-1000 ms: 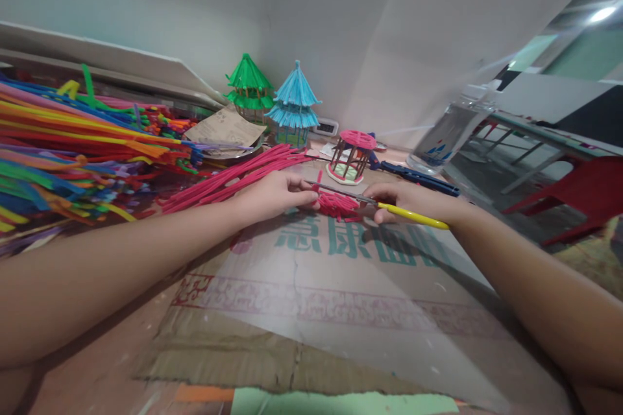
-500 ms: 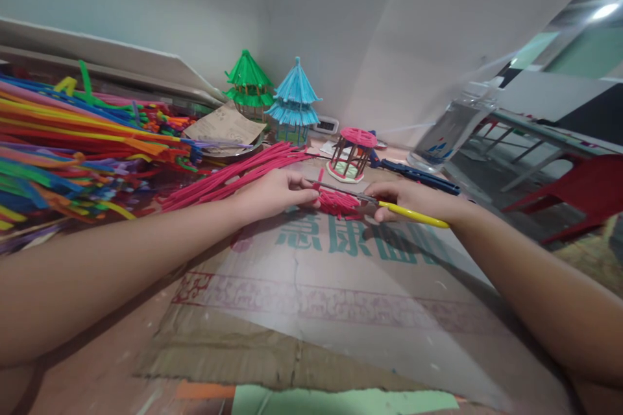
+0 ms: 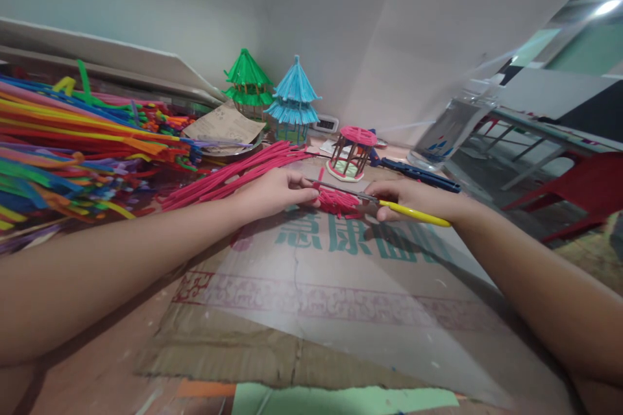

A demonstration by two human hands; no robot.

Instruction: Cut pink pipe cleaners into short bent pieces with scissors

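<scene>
My right hand (image 3: pixel 406 198) is closed on yellow-handled pliers or scissors (image 3: pixel 416 213), whose metal jaws point left toward my other hand. Thumb and fingers of my left hand (image 3: pixel 282 193) pinch a pink stem (image 3: pixel 320 176) at the tool's tip. Just beneath the tool lies a heap of short pink pieces (image 3: pixel 341 202) on the printed cardboard (image 3: pixel 311 266). Long pink stems (image 3: pixel 228 175) stretch behind my left wrist. A small round frame with a pink top (image 3: pixel 357 137) and brown posts stands beyond the heap.
Green (image 3: pixel 247 78) and blue (image 3: pixel 294 94) pagoda models stand at the back. Bundles of coloured stems (image 3: pixel 73 123) fill the left side, beside a brown paper (image 3: pixel 224 124). A dark-blue tool (image 3: pixel 418 175) and a clear bottle (image 3: pixel 438 133) are at the right rear.
</scene>
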